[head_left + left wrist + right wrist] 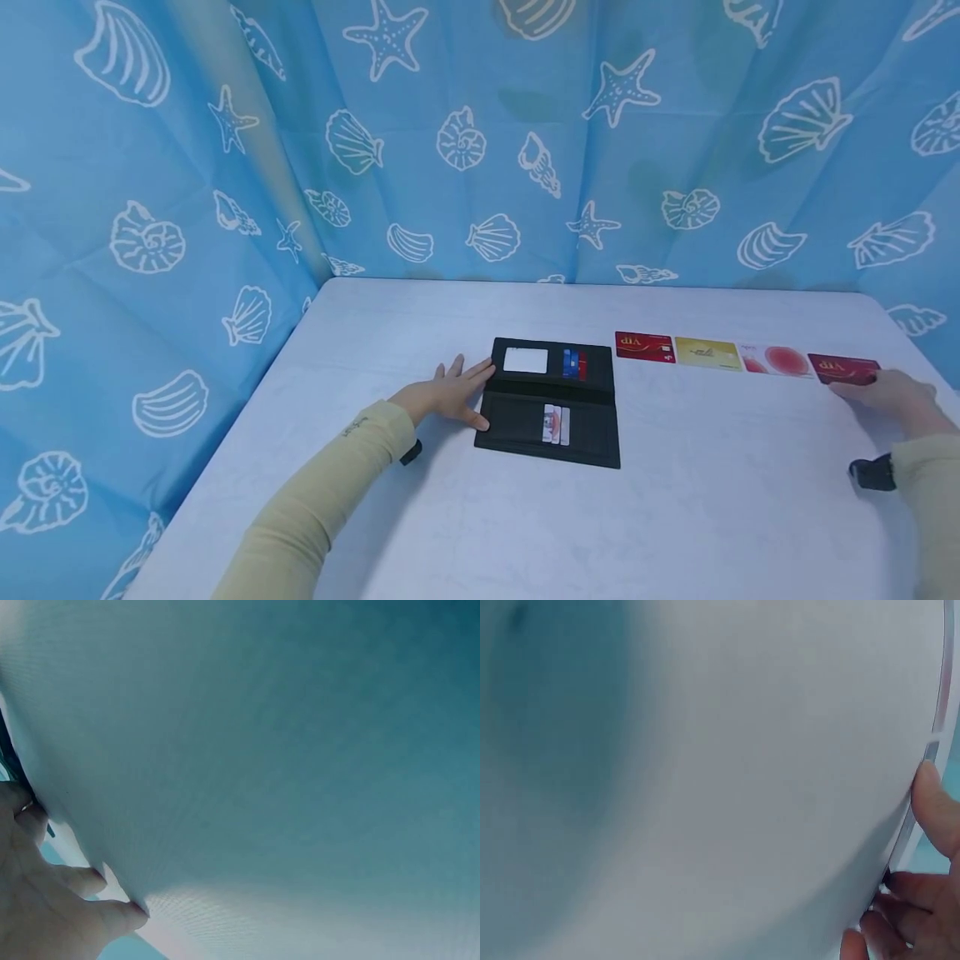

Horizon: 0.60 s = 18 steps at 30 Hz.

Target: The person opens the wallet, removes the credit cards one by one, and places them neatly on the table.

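Observation:
A black wallet [546, 450] lies unfolded on the white table, with a white card window in its upper half and small cards in slots in both halves. My left hand [450, 393] rests at its left edge, fingers spread and thumb on the lower corner. In the left wrist view, the fingertips [127, 916] meet the tabletop. At the right end of a row of cards, my right hand [892, 396] holds a red VIP card [840, 367] between thumb and fingers. In the right wrist view, the thumb [934, 802] is at one edge of this card and the fingers at the other.
To the right of the wallet, a red VIP card [645, 347], a gold card [707, 353] and a pink-and-white card [775, 360] lie in a row. A blue shell-patterned curtain [465, 192] hangs behind and left of the white table [525, 525].

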Each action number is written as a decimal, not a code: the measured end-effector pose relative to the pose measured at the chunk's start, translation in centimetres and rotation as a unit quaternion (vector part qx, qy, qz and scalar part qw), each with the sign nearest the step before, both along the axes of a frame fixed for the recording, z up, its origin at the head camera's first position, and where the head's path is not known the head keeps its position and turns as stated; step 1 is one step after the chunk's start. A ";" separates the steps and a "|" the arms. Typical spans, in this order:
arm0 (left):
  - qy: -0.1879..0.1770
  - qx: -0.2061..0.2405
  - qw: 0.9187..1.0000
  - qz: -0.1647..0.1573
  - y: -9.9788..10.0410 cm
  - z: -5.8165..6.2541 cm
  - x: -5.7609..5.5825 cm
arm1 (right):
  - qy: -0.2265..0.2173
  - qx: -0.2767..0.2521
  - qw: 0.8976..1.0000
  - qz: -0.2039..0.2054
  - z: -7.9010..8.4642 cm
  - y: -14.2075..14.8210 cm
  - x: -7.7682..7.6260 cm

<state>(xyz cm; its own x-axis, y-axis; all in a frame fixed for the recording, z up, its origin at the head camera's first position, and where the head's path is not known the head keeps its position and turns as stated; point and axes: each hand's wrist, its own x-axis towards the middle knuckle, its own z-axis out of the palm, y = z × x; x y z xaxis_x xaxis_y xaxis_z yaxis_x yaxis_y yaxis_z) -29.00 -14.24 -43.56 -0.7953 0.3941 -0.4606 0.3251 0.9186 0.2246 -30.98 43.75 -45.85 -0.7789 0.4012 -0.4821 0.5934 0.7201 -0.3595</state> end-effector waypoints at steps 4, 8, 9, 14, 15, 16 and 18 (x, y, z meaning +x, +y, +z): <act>0.003 0.001 1.000 -0.002 -0.1 0.1 0.0 | 0.006 0.021 1.000 -0.014 0.1 -0.7 -0.1; 0.003 0.002 1.000 -0.001 -0.2 0.2 0.0 | 0.014 0.059 0.998 0.009 0.8 -1.8 0.1; 0.002 0.002 1.000 0.000 -0.2 0.2 0.0 | 0.015 0.065 0.998 0.015 1.0 -2.1 0.2; -0.003 0.006 1.000 0.000 -0.1 0.1 0.0 | 0.018 0.070 0.997 0.019 1.5 -2.7 0.5; -0.003 0.006 1.000 0.000 -0.1 0.1 0.0 | 0.017 0.067 0.997 0.019 1.5 -2.7 0.5; -0.002 0.007 1.000 0.000 -0.1 0.1 0.0 | 0.017 0.065 0.998 0.021 1.5 -2.6 0.4; 0.000 0.006 1.000 -0.001 0.0 0.1 0.0 | 0.012 0.065 0.997 0.026 1.2 -2.2 0.1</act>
